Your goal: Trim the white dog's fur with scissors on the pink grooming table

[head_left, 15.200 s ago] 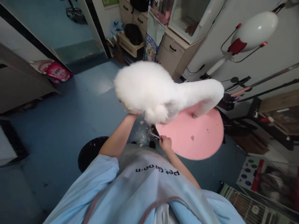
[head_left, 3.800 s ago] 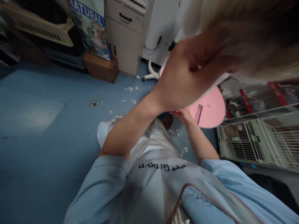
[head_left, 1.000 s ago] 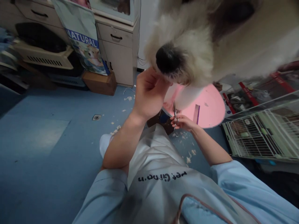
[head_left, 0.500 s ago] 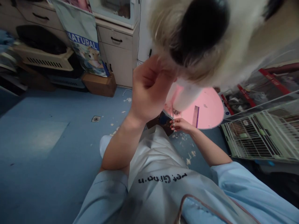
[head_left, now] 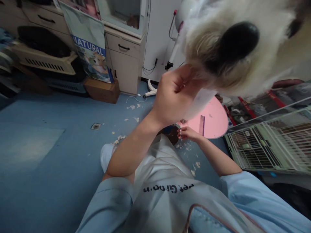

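A white dog (head_left: 267, 48) with a black nose and cream-tinged muzzle fills the upper right, very close to the camera. My left hand (head_left: 173, 95) is closed on the fur under its chin, fingertips partly hidden in the hair. Lower down, my right hand (head_left: 189, 133) holds a pair of metal scissors (head_left: 180, 132) by the handles beside the table edge; the blades are partly hidden behind my left hand and the dog. A pink round table (head_left: 217, 119) lies below the dog, and a comb with a purple spine (head_left: 203, 125) rests on it.
Tufts of cut hair (head_left: 119, 139) are scattered over the blue floor (head_left: 73, 155). Wire cages (head_left: 272, 145) stand at the right. A cabinet (head_left: 123, 64), a cardboard box (head_left: 103, 91) and a pet carrier (head_left: 46, 63) line the back left. A white wheeled stand (head_left: 152, 89) is behind.
The dog's head and my left hand have shifted right in view, still together. The stand behind has come into sight. My right hand stays by the table edge with the scissors.
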Demonstrator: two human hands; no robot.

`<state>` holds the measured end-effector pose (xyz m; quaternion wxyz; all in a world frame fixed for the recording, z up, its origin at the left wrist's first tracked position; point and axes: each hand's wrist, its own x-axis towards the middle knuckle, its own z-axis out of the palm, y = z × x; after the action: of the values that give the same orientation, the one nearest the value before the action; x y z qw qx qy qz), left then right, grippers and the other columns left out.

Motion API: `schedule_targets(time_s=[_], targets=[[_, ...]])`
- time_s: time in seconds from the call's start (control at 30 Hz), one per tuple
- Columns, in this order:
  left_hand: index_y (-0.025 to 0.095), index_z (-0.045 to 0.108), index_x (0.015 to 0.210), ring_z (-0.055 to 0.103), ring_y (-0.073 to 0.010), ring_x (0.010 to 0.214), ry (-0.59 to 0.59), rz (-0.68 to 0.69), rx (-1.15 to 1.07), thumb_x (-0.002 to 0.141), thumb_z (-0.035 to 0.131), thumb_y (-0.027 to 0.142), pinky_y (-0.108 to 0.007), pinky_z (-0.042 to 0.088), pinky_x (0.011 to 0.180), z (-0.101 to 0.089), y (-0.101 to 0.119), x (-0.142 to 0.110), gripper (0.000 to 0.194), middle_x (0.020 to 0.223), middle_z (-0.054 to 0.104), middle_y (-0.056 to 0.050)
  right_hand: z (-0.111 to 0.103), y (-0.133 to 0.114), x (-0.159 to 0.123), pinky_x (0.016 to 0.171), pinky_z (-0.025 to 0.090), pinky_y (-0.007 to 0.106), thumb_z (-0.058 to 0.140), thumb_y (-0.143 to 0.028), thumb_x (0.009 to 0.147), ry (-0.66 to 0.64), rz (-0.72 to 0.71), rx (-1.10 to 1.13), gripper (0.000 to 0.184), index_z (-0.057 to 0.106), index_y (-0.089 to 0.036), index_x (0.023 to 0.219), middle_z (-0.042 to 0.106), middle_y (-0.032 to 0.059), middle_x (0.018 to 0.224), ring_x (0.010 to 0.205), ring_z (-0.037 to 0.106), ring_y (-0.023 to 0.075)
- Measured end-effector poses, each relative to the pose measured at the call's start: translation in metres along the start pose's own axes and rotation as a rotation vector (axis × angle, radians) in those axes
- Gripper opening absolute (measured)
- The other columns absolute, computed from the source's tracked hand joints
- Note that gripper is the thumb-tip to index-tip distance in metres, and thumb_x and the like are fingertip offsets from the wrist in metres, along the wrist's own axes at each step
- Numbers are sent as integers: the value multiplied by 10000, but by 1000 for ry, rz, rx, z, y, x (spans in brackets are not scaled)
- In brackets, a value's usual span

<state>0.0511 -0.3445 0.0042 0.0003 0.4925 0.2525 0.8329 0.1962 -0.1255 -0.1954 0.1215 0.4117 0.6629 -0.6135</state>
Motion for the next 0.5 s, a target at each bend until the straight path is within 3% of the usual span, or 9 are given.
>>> schedule_targets(time_s=[0.17,0.3,0.5], targets=[[140,582,637,440,-53,536,-56,-77,79,818,575,173,-181,364,503,-8,-1,6,185,570,537,11,13,0,9,553,531,214,727,-187,706,74,-30,100,221,582,-163,871,702,41,738,630,678,135],[130,554,617,421,-68,555,-120,-138,134,818,573,187,-200,346,521,-17,0,11,209,561,504,0,35,1,9,625,554,258,737,-207,680,37,-89,222,327,529,-187,930,718,43,840,688,691,145],[109,575,655,453,-70,610,-176,-219,111,831,581,159,-202,371,579,-26,0,16,183,617,523,-8,60,-25,-1,687,558,274,733,-331,690,48,-349,339,385,481,-227,962,712,41,907,771,684,152]])
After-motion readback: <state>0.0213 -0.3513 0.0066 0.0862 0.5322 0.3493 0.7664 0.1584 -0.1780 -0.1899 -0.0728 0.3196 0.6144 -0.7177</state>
